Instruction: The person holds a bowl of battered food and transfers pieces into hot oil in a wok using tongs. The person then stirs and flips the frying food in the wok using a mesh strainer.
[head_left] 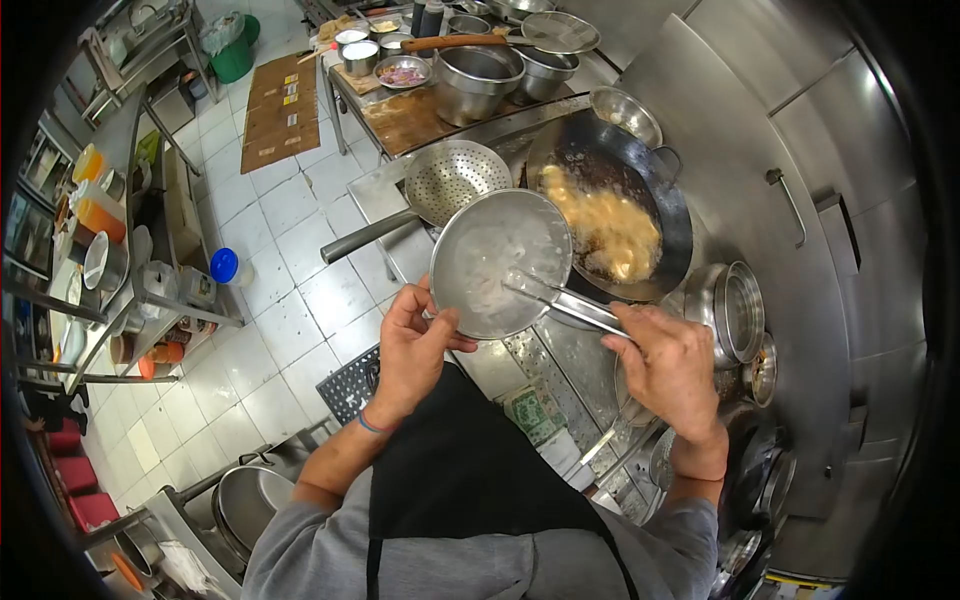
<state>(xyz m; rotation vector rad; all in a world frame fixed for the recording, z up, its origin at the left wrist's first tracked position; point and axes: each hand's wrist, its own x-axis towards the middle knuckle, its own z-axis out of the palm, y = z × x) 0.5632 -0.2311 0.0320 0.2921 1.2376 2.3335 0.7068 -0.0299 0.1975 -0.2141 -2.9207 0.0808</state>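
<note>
My left hand (418, 335) is closed on the near left rim of a round metal bowl (480, 240), tilted so its inside faces me. A thin, whitish wet residue coats the bowl's inside. In my right hand (668, 365) is a pair of metal tongs (572, 302), its tips down in the bowl. Just beyond the bowl, a large dark wok (672, 200) holds dark oil with golden, battered-looking pieces (605, 225) frying in a clump. A perforated metal strainer (455, 180) with a long handle lies to the left of the wok.
Behind the wok stand metal pots (478, 85) with a wooden-handled skimmer (560, 32) across them. Stacked metal bowls (738, 310) sit to the right, by a steel wall. A shelf rack (130, 290) with bottles stands left; a blue-lidded tub (228, 266) is on the tiled floor.
</note>
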